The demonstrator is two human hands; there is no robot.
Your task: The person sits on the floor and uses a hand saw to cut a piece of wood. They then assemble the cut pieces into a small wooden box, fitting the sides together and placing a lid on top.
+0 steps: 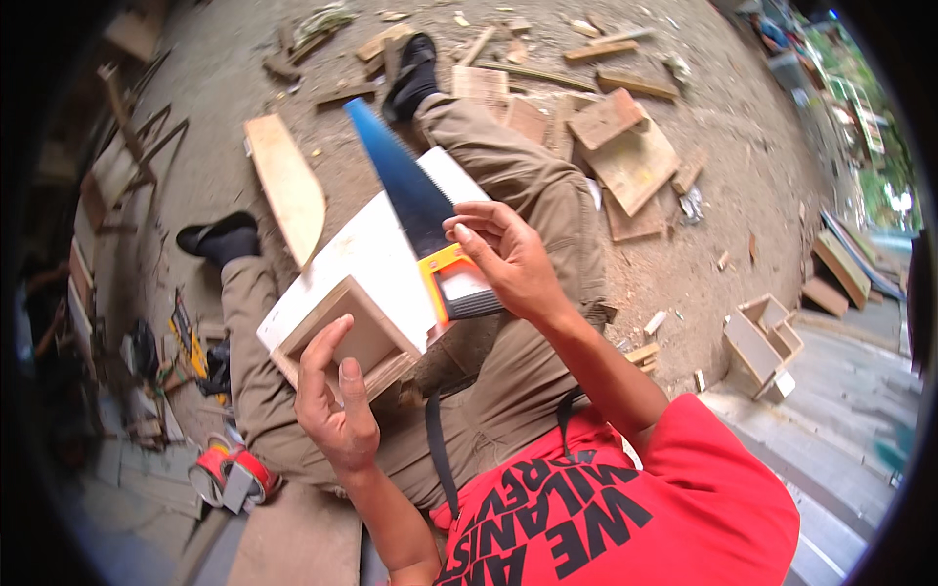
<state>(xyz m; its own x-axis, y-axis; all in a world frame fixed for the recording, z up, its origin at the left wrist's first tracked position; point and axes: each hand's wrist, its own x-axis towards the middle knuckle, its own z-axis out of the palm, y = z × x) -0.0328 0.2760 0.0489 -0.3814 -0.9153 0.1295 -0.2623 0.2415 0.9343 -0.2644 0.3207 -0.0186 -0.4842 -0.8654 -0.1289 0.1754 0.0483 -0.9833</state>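
Observation:
A white board (342, 256) lies across my lap. On it rests a handsaw (389, 166) with a blue blade and a yellow-and-black handle, its tip pointing away from me. My right hand (513, 262) is over the saw's handle side without gripping it; thumb and fingertips come together, and anything between them is too small to make out. At the near left end of the board sits a small square wooden box (366, 337), its open side facing up. My left hand (337, 405) is at the box's near left corner, fingers apart and holding nothing.
A curved plywood piece (285, 186) lies on the ground beyond my left knee. Wood offcuts (625, 156) are scattered ahead and right. A small compartmented wooden box (762, 342) stands at right. Red tape rolls (249, 476) and a yellow tool (186, 337) lie at left.

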